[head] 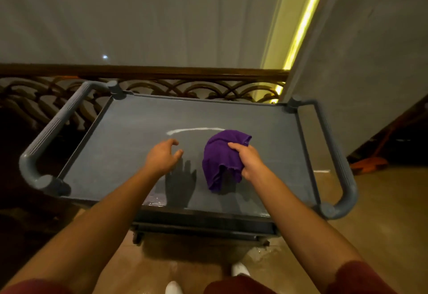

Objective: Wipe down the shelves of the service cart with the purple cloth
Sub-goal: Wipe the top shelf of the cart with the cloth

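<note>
Standing at the near long side of a grey service cart, looking down on its top shelf. Right hand clamped on the purple cloth, thumb and fingers bunching it from the right so most of the fabric lies to the left of the fingers and droops toward the near edge. Cloth held over the right-of-centre part of the shelf; lower folds at or just above the surface, contact not clear from this angle. Left hand empty, fingers apart and loosely curled, hovering above the middle of the shelf just beside the cloth, a dark hand-shaped shadow under it. A pale curved streak running left from behind the cloth's far edge, perhaps a wet mark or a glare. Shelf's long axis lying left to right, with a handle at each short end, so sweeps probably best along that line. Right hand plainly the working one; leftward stretch of shelf open and likely next, the left hand needing to clear out of that path or steady the cart. Lower shelves barely visible beneath the near rim, probably not yet done. Ornate railing beyond the cart.
</note>
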A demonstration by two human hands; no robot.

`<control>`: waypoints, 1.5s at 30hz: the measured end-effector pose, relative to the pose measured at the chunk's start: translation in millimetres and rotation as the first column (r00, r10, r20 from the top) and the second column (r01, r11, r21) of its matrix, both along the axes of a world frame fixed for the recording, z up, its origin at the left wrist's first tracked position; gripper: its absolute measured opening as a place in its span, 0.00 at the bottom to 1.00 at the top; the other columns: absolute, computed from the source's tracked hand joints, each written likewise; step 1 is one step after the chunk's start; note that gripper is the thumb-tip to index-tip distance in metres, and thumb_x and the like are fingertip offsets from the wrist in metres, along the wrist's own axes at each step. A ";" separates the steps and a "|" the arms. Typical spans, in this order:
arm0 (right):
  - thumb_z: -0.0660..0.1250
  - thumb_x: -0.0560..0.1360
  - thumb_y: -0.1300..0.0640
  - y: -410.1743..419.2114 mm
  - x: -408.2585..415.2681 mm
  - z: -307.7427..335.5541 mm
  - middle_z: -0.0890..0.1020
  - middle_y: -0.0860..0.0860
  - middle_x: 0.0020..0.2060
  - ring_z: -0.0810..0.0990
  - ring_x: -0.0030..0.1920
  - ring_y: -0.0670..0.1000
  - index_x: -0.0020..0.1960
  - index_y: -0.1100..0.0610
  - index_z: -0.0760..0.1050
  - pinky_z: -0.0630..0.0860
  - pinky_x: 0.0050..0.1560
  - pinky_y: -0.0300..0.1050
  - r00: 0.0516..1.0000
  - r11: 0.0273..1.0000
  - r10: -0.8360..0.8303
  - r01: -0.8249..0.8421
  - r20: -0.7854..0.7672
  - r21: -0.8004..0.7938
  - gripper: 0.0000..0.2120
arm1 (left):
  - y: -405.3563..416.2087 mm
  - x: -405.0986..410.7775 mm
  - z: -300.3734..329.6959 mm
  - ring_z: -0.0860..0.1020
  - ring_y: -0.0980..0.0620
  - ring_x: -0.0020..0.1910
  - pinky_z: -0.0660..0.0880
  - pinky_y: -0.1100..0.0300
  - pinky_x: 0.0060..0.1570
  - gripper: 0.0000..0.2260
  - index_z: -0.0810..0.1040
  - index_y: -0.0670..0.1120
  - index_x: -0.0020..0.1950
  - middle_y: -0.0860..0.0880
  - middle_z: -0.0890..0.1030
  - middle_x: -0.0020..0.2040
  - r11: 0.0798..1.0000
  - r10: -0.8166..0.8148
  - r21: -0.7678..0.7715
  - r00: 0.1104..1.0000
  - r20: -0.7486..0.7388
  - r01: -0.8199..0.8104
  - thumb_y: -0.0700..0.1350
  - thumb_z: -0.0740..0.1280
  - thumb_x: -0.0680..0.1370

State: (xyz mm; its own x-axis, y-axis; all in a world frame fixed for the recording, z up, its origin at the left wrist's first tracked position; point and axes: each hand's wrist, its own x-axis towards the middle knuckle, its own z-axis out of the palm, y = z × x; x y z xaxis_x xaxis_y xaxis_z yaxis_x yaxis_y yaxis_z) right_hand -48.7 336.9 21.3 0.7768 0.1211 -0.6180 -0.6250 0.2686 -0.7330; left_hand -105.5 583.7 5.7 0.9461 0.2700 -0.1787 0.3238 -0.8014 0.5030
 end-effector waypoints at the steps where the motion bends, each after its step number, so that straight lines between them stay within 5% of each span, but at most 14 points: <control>1: 0.72 0.76 0.64 1.7 0.6 -1.0 0.85 0.63 0.58 0.85 0.56 0.64 0.67 0.62 0.77 0.83 0.58 0.59 0.999 0.999 -0.033 0.034 0.021 -0.029 0.19 | 11.8 0.4 -3.7 0.78 0.43 0.63 0.74 0.46 0.63 0.22 0.72 0.47 0.72 0.42 0.77 0.69 0.998 -0.045 0.046 0.999 -0.025 0.046 0.55 0.66 0.81; 6: 0.71 0.78 0.60 -6.1 12.1 5.6 0.83 0.59 0.62 0.85 0.56 0.58 0.66 0.58 0.77 0.83 0.54 0.53 0.945 0.914 -0.176 0.261 0.276 -0.310 0.17 | 43.4 10.3 -8.9 0.66 0.41 0.75 0.67 0.40 0.72 0.32 0.64 0.48 0.78 0.42 0.67 0.77 0.926 -0.255 0.241 0.953 -0.165 0.290 0.63 0.63 0.79; 9: 0.69 0.80 0.56 -26.6 31.5 8.0 0.79 0.54 0.68 0.78 0.68 0.57 0.76 0.53 0.69 0.76 0.69 0.58 0.882 0.738 -0.124 0.389 0.455 -0.552 0.25 | 54.1 17.4 -14.5 0.60 0.40 0.78 0.61 0.36 0.74 0.33 0.61 0.48 0.80 0.42 0.62 0.80 0.908 -0.241 0.303 0.953 -0.186 0.289 0.64 0.61 0.80; 12: 0.67 0.81 0.54 -34.3 50.1 -6.1 0.77 0.55 0.69 0.76 0.69 0.57 0.79 0.49 0.63 0.75 0.69 0.61 0.859 0.573 0.041 0.398 0.511 -0.716 0.29 | 72.7 29.5 -21.8 0.57 0.40 0.80 0.59 0.35 0.75 0.36 0.58 0.47 0.81 0.42 0.60 0.81 0.903 -0.228 0.314 0.946 -0.232 0.295 0.64 0.62 0.79; 15: 0.66 0.81 0.44 -23.1 65.4 -38.7 0.67 0.56 0.79 0.63 0.80 0.60 0.80 0.52 0.62 0.61 0.79 0.64 0.877 0.386 0.396 0.111 0.273 -0.916 0.31 | 79.3 47.3 -27.8 0.57 0.39 0.80 0.59 0.34 0.75 0.38 0.57 0.47 0.81 0.42 0.58 0.81 0.911 -0.210 0.300 0.945 -0.250 0.282 0.66 0.63 0.78; 17: 0.60 0.80 0.34 -16.0 70.3 -58.4 0.61 0.56 0.81 0.55 0.82 0.60 0.79 0.53 0.64 0.51 0.81 0.65 0.869 0.221 0.492 -0.079 0.042 -0.972 0.35 | 83.1 51.8 -34.0 0.55 0.38 0.80 0.57 0.32 0.75 0.42 0.55 0.47 0.81 0.41 0.56 0.82 0.921 -0.158 0.304 0.947 -0.280 0.243 0.69 0.63 0.76; 21: 0.58 0.78 0.29 -15.9 78.6 -79.0 0.55 0.58 0.83 0.50 0.83 0.62 0.82 0.52 0.58 0.48 0.80 0.69 0.903 0.110 0.429 -0.044 0.008 -0.993 0.41 | 113.5 42.8 -54.6 0.45 0.36 0.81 0.49 0.31 0.75 0.56 0.45 0.45 0.83 0.40 0.47 0.83 0.931 -0.048 0.324 0.937 -0.347 0.167 0.78 0.62 0.68; 25: 0.58 0.78 0.29 -28.2 81.9 -96.9 0.51 0.59 0.83 0.48 0.83 0.65 0.83 0.53 0.51 0.48 0.80 0.69 0.837 -0.057 0.540 -0.072 -0.091 -0.996 0.44 | 144.7 36.6 -67.4 0.45 0.37 0.81 0.49 0.34 0.77 0.61 0.45 0.45 0.83 0.42 0.47 0.83 0.923 -0.084 0.327 0.934 -0.347 0.204 0.81 0.55 0.60; 33: 0.63 0.78 0.37 -3.8 106.8 -115.5 0.58 0.61 0.82 0.52 0.82 0.63 0.81 0.58 0.59 0.46 0.81 0.65 0.929 0.054 0.360 0.069 0.084 -0.996 0.39 | 183.4 17.5 -88.1 0.40 0.37 0.81 0.45 0.34 0.76 0.65 0.40 0.49 0.83 0.42 0.40 0.83 0.928 -0.084 0.298 0.905 -0.417 0.223 0.86 0.51 0.56; 37: 0.67 0.78 0.48 29.8 116.9 -119.9 0.62 0.59 0.81 0.55 0.82 0.60 0.80 0.59 0.62 0.49 0.82 0.62 0.939 0.185 0.299 0.117 0.169 -0.976 0.34 | 186.6 14.2 -94.5 0.36 0.37 0.80 0.39 0.35 0.75 0.64 0.38 0.50 0.82 0.41 0.36 0.82 0.926 -0.120 0.288 0.913 -0.390 0.245 0.87 0.46 0.57; 45: 0.66 0.80 0.54 193.5 85.1 -121.2 0.64 0.55 0.81 0.56 0.83 0.56 0.80 0.56 0.65 0.48 0.83 0.56 0.724 0.363 0.637 0.018 0.263 -0.932 0.30 | 187.6 12.4 -94.4 0.34 0.37 0.79 0.37 0.35 0.74 0.63 0.37 0.50 0.82 0.41 0.34 0.81 0.933 -0.137 0.260 0.913 -0.385 0.249 0.86 0.47 0.58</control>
State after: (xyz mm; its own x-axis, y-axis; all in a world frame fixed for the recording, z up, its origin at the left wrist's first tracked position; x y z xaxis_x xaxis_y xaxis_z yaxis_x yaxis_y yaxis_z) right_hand 36.4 530.4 -99.9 0.9908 0.1190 -0.0640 0.0573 -0.7992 -0.5984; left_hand -93.0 771.3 -88.8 0.8733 0.1820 -0.4520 0.2582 -0.9595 0.1125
